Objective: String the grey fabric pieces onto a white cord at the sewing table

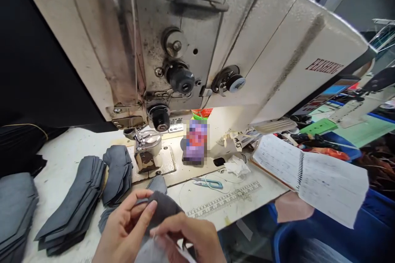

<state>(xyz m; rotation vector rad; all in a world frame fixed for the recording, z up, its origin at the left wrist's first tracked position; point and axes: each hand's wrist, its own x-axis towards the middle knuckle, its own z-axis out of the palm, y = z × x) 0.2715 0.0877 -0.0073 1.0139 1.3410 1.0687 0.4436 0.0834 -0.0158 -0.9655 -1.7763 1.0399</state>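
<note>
My left hand (125, 228) pinches a dark grey fabric piece (164, 208) between thumb and fingers, low in the view. Close beside it, my right hand (191, 232) is closed with its fingertips at the piece's lower edge. Under both hands a lighter grey or white material (149, 251) shows in part; its kind is unclear. Just beyond the fingers lies another grey piece (158, 184) at the sewing machine's (154, 154) needle area. Stacks of cut grey pieces (75, 201) lie to the left of my hands, a second stack (117, 174) nearer the machine.
Blue thread snips (208, 183) lie by a printed ruler strip (225, 201). A phone with a blurred screen (196, 143) leans behind, near crumpled white paper (237, 167). An open spiral notebook (308, 176) rests at the right, above a blue bin (327, 234). The machine head overhangs everything.
</note>
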